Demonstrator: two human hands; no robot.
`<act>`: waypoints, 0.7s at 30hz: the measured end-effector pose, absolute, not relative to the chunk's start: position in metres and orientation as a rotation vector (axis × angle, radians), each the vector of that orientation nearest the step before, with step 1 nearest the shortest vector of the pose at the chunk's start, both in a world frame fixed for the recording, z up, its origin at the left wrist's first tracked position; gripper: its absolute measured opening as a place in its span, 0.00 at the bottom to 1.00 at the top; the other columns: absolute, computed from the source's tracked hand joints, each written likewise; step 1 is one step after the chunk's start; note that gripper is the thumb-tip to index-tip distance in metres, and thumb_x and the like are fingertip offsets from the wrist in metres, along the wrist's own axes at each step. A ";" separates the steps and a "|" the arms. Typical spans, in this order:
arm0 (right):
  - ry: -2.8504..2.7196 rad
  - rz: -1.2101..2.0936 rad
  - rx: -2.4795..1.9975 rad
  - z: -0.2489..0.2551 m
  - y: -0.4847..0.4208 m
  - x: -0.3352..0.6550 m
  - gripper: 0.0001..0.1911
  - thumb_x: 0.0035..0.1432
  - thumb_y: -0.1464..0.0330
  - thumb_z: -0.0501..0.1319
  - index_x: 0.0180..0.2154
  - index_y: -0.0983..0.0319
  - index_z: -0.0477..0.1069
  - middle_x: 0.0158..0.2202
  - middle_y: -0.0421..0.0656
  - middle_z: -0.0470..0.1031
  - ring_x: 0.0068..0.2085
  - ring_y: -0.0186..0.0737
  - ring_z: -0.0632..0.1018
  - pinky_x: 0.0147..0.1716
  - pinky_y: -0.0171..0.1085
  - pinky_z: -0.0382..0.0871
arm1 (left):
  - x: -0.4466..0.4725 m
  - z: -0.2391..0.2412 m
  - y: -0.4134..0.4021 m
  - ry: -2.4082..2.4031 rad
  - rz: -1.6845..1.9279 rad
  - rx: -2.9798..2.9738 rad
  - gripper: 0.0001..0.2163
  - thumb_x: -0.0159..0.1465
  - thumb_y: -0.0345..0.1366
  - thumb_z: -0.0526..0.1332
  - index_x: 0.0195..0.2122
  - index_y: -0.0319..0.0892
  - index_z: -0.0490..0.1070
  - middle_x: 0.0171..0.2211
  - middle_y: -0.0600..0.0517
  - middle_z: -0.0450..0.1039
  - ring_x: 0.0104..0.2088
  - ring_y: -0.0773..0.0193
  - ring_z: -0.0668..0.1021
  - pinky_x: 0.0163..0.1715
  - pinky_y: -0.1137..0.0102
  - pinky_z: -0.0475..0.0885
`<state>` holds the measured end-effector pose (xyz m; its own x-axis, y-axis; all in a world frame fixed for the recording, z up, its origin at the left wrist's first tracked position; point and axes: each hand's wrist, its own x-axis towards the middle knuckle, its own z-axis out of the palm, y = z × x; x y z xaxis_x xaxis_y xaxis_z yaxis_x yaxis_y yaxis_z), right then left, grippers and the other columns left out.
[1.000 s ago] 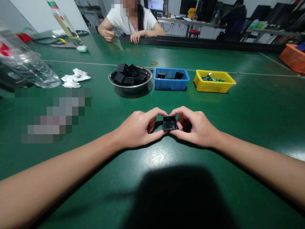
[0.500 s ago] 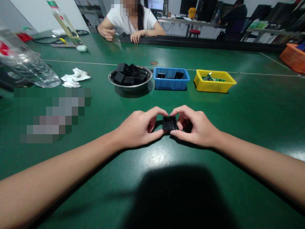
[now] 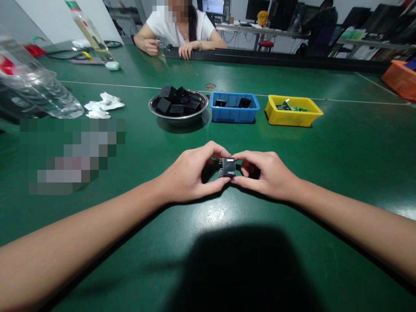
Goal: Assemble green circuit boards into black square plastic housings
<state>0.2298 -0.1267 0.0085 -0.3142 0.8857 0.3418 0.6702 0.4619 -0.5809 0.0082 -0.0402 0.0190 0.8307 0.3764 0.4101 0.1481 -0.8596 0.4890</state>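
A small black plastic housing [image 3: 229, 167] is held just above or on the green tabletop, between the fingertips of both hands. Its side face shows light marks, and thin pin-like edges stand out toward the left. My left hand [image 3: 191, 175] pinches it from the left, forefinger on the far edge and thumb on the near edge. From the right, my right hand [image 3: 268, 175] grips the same edges with forefinger and thumb, its other fingers curled. I cannot tell whether the housing touches the table.
Beyond my hands stand a metal bowl [image 3: 182, 122] of black boxes, a blue bin [image 3: 234, 115] with black parts and a yellow bin [image 3: 292, 119] with green pieces. Crumpled tissue [image 3: 104, 104] and a clear bottle [image 3: 48, 86] lie left. A person [image 3: 180, 30] sits opposite.
The housing has been turned between my fingers: its hollow inside faced me before, and now a side face does. My fingertips have shifted slightly with it.
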 end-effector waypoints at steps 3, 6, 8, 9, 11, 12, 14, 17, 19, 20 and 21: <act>-2.061 0.526 -1.258 0.009 -0.128 0.231 0.23 0.60 0.61 0.70 0.53 0.62 0.69 0.26 0.33 0.71 0.25 0.31 0.71 0.28 0.31 0.62 | 0.008 0.020 -0.043 0.487 0.660 2.534 0.16 0.62 0.39 0.66 0.48 0.42 0.66 0.38 0.54 0.77 0.35 0.66 0.79 0.35 0.73 0.72; -2.041 0.558 -1.214 0.008 -0.129 0.232 0.26 0.59 0.60 0.70 0.54 0.62 0.67 0.27 0.32 0.70 0.24 0.30 0.70 0.27 0.30 0.63 | 0.009 0.021 -0.043 0.494 0.662 2.563 0.15 0.61 0.39 0.67 0.46 0.41 0.68 0.35 0.54 0.75 0.33 0.66 0.78 0.34 0.73 0.70; -2.044 0.562 -1.209 0.008 -0.129 0.232 0.24 0.60 0.61 0.70 0.53 0.62 0.67 0.27 0.32 0.70 0.24 0.30 0.70 0.27 0.30 0.63 | 0.010 0.021 -0.041 0.468 0.667 2.613 0.13 0.61 0.39 0.66 0.45 0.41 0.70 0.36 0.53 0.75 0.34 0.65 0.77 0.35 0.72 0.70; -2.045 0.562 -1.214 0.008 -0.129 0.232 0.23 0.60 0.61 0.70 0.52 0.61 0.67 0.26 0.32 0.70 0.24 0.30 0.70 0.27 0.30 0.63 | 0.010 0.020 -0.041 0.454 0.669 2.637 0.13 0.62 0.39 0.66 0.45 0.40 0.71 0.36 0.53 0.75 0.35 0.64 0.77 0.35 0.72 0.70; -2.045 0.557 -1.229 0.008 -0.129 0.232 0.21 0.60 0.62 0.70 0.51 0.61 0.68 0.26 0.32 0.70 0.24 0.30 0.70 0.28 0.30 0.63 | 0.010 0.020 -0.040 0.446 0.674 2.666 0.13 0.63 0.40 0.66 0.45 0.40 0.72 0.36 0.52 0.75 0.36 0.63 0.77 0.36 0.71 0.69; -2.044 0.551 -1.234 0.008 -0.129 0.231 0.20 0.60 0.63 0.69 0.50 0.61 0.68 0.26 0.32 0.70 0.24 0.30 0.70 0.28 0.30 0.63 | 0.010 0.019 -0.039 0.447 0.676 2.669 0.12 0.63 0.40 0.66 0.45 0.40 0.72 0.35 0.52 0.74 0.36 0.63 0.77 0.36 0.71 0.69; -2.038 0.540 -1.241 0.008 -0.129 0.231 0.19 0.60 0.64 0.69 0.50 0.61 0.69 0.25 0.32 0.70 0.23 0.29 0.70 0.28 0.30 0.63 | 0.010 0.019 -0.039 0.443 0.680 2.663 0.12 0.64 0.40 0.66 0.45 0.40 0.72 0.35 0.52 0.74 0.35 0.64 0.77 0.36 0.71 0.69; -2.023 0.537 -1.243 0.009 -0.130 0.230 0.18 0.60 0.65 0.68 0.50 0.61 0.69 0.25 0.32 0.70 0.23 0.29 0.70 0.27 0.30 0.63 | 0.010 0.019 -0.040 0.431 0.686 2.652 0.11 0.65 0.39 0.65 0.45 0.40 0.72 0.35 0.52 0.75 0.35 0.64 0.77 0.37 0.71 0.70; -2.013 0.535 -1.233 0.009 -0.131 0.230 0.17 0.60 0.66 0.68 0.50 0.61 0.69 0.24 0.32 0.70 0.23 0.29 0.70 0.27 0.30 0.63 | 0.010 0.020 -0.041 0.428 0.685 2.648 0.11 0.65 0.39 0.65 0.46 0.40 0.72 0.36 0.51 0.75 0.36 0.63 0.77 0.37 0.71 0.70; -2.010 0.529 -1.223 0.009 -0.131 0.230 0.17 0.59 0.67 0.68 0.49 0.61 0.69 0.24 0.32 0.70 0.22 0.29 0.70 0.26 0.30 0.63 | 0.010 0.020 -0.041 0.424 0.682 2.648 0.12 0.65 0.39 0.64 0.46 0.40 0.72 0.36 0.51 0.75 0.36 0.63 0.77 0.37 0.71 0.70; -2.009 0.521 -1.211 0.008 -0.131 0.231 0.17 0.59 0.67 0.68 0.49 0.61 0.69 0.24 0.31 0.70 0.22 0.29 0.70 0.26 0.29 0.63 | 0.010 0.020 -0.041 0.420 0.677 2.651 0.12 0.65 0.38 0.64 0.47 0.40 0.72 0.36 0.51 0.75 0.36 0.63 0.77 0.38 0.71 0.70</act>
<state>0.2306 -0.1313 0.0083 -0.2977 0.8787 0.3732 0.5866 0.4768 -0.6547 0.0096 -0.0407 0.0203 0.8399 0.3699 0.3972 0.1913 -0.8866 0.4212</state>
